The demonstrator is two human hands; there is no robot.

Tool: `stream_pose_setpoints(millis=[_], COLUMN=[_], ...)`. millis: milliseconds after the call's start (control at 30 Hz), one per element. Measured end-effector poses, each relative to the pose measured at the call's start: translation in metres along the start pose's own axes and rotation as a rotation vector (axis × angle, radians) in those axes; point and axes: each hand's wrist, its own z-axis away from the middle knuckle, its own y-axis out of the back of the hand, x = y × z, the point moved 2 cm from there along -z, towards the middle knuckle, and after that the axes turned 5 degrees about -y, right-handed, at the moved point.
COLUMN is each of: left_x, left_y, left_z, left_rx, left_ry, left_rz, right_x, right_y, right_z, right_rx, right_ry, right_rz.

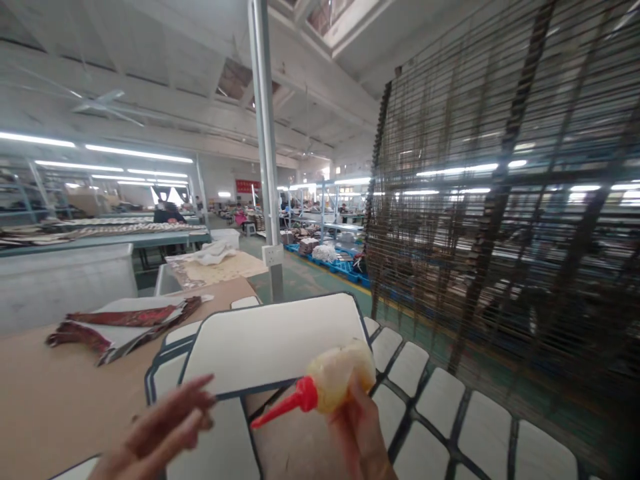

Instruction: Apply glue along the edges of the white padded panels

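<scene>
My right hand (357, 427) grips a pale yellow glue bottle (333, 377) with a long red nozzle. The bottle lies tilted on its side in my grasp, its nozzle pointing left and down. My left hand (160, 430) is held out at the lower left, fingers apart and slightly blurred, with nothing in it. Behind both hands lies a white panel (270, 333) with rounded corners and a dark edge. More white panels of the same look lie under and beside it, partly covered. A gap shows the floor below the bottle.
Several smaller white pieces (443, 400) spread in rows at the right. A brown table (30, 400) on the left bears dark red patterned fabric (125, 320). A tall wire rack (450, 187) stands at the right, a grey post (265, 133) ahead. A person (169, 212) is far back.
</scene>
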Motion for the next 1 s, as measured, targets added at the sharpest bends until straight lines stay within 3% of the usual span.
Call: stream_pose_setpoints(millis=[33,67,133,200,333,467,600,733,867,1000], left_x=[0.026,0.053,0.097,0.117,0.107,0.088,0.074,0.068,0.076,0.087], left_y=[0.011,0.013,-0.003,-0.029,-0.068,-0.066,-0.055,-0.048,-0.045,-0.046], left_z=[-0.014,-0.029,-0.060,-0.089,-0.121,-0.131,-0.133,-0.116,-0.083,-0.059], left_rx=[0.079,0.045,-0.076,-0.172,-0.546,-0.685,-0.679,-0.696,-0.838,-0.876], left_ry=[-0.111,-0.238,-0.469,-0.523,-0.456,-0.515,-0.424,-0.275,-0.169,-0.133], left_rz=[-0.075,-0.164,-0.343,-0.431,-0.503,-0.443,-0.317,-0.254,-0.281,-0.257], right_x=[0.009,0.018,0.035,0.049,0.062,0.057,0.019,-0.050,-0.104,-0.135], right_y=[-0.001,-0.001,0.001,0.003,0.009,0.021,0.019,-0.009,-0.039,-0.046], right_z=[0.002,0.005,0.010,0.013,0.017,0.024,0.036,0.027,0.006,0.001], right_rx=[-0.009,-0.018,-0.036,-0.054,-0.059,0.021,0.037,0.174,0.112,0.016], right_ry=[-0.023,-0.047,-0.088,-0.104,-0.089,-0.050,-0.068,0.229,0.411,0.471], right_rz=[0.006,0.012,0.026,0.051,0.116,0.132,0.204,0.309,0.443,0.582])
